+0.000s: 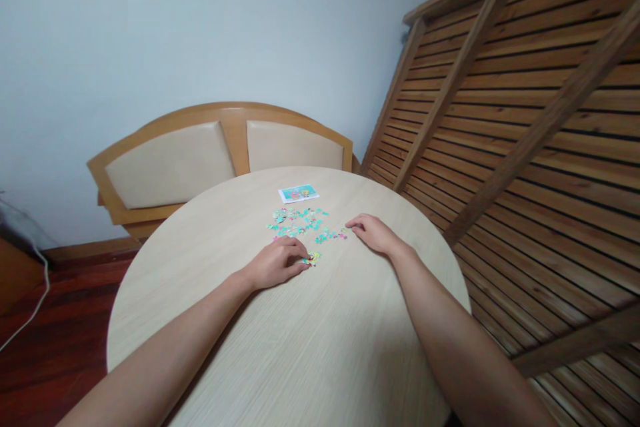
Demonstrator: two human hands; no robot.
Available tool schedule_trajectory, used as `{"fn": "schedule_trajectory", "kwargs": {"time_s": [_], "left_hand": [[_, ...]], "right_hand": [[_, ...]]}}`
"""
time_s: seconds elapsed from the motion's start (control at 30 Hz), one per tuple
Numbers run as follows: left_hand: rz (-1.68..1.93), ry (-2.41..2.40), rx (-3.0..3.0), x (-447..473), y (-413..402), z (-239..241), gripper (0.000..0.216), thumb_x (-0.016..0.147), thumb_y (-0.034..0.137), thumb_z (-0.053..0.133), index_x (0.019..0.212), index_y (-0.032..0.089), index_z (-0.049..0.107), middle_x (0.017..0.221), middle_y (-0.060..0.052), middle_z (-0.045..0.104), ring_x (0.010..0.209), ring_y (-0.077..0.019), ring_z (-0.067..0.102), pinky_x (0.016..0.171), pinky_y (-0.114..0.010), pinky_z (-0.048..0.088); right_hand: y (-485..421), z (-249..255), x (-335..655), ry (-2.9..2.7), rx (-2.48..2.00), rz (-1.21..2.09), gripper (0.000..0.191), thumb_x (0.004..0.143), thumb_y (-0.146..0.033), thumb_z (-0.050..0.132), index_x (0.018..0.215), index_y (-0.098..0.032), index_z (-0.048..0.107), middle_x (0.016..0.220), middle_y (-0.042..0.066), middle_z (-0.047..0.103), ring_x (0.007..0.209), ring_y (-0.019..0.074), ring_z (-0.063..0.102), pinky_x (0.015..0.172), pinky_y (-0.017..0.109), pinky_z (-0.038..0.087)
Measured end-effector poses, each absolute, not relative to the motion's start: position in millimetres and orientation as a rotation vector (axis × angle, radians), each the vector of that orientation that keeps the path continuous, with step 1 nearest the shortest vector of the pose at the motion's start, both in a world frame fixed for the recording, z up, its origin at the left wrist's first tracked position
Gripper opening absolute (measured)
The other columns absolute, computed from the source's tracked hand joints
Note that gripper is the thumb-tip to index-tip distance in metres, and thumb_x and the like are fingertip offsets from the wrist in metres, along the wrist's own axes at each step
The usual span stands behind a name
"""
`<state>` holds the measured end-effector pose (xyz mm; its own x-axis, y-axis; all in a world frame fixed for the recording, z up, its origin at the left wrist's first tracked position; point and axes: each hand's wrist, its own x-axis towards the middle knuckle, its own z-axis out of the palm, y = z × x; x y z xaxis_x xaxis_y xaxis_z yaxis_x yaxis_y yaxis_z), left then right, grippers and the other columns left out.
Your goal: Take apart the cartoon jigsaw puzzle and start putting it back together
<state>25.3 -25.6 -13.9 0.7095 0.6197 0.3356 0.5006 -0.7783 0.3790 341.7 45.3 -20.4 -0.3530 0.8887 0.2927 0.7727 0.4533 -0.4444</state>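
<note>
Several small teal and pink puzzle pieces (299, 221) lie scattered on the round pale wood table (210, 280). My left hand (278, 261) rests on the table with its fingers curled, the fingertips pressing on a small yellowish joined cluster of pieces (313, 257). My right hand (373, 232) lies to the right of the scatter, fingers bent, its tips touching a pinkish piece (344, 233) at the edge of the pile. A small picture card (299, 194) lies flat beyond the pieces.
A wooden bench with two beige padded back panels (173, 163) stands behind the table against the pale wall. A slatted wooden structure (525, 120) leans along the right side. Dark red floor and a white cable (35, 300) show at the left.
</note>
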Motion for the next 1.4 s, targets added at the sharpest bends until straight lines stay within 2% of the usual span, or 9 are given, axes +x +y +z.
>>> {"fn": "schedule_trajectory", "kwargs": {"time_s": [0.17,0.43,0.93,1.4], "left_hand": [[0.657,0.887,2.658,25.4,-26.0,-12.9,0.024,0.098,0.037,0.056,0.109,0.022,0.072,0.107,-0.007,0.069,0.103,-0.0200,0.062,0.097,-0.035,0.046],[0.662,0.895,2.652,25.3,-26.3,-13.3,0.023,0.097,0.037,0.057,0.109,0.023,0.072,0.107,-0.007,0.069,0.103,-0.0198,0.062,0.096,-0.034,0.046],[0.651,0.865,2.659,25.2,-25.5,-13.9,0.022,0.097,0.036,0.057,0.109,0.023,0.070,0.107,-0.007,0.069,0.104,-0.0208,0.062,0.096,-0.035,0.046],[0.667,0.830,2.632,26.9,-29.0,-9.9,0.023,0.097,0.038,0.056,0.106,0.022,0.071,0.106,-0.008,0.068,0.104,-0.0212,0.061,0.095,-0.036,0.047]], "right_hand": [[48.3,-22.3,345.7,-2.165,-1.455,0.254,0.030,0.090,-0.011,0.051,0.106,-0.017,0.075,0.112,0.010,0.073,0.107,0.0212,0.066,0.101,0.036,0.048],[47.9,-22.7,347.0,-2.153,-1.525,0.232,0.031,0.089,-0.011,0.050,0.106,-0.016,0.075,0.113,0.011,0.074,0.109,0.0228,0.066,0.101,0.037,0.048],[38.5,-15.1,322.1,-2.223,-1.520,0.223,0.027,0.087,-0.015,0.056,0.106,-0.017,0.076,0.109,0.008,0.075,0.100,0.0202,0.067,0.092,0.029,0.049],[38.6,-16.1,320.0,-2.229,-1.488,0.210,0.026,0.086,-0.016,0.057,0.104,-0.018,0.075,0.107,0.008,0.074,0.097,0.0201,0.067,0.089,0.029,0.048]]}}
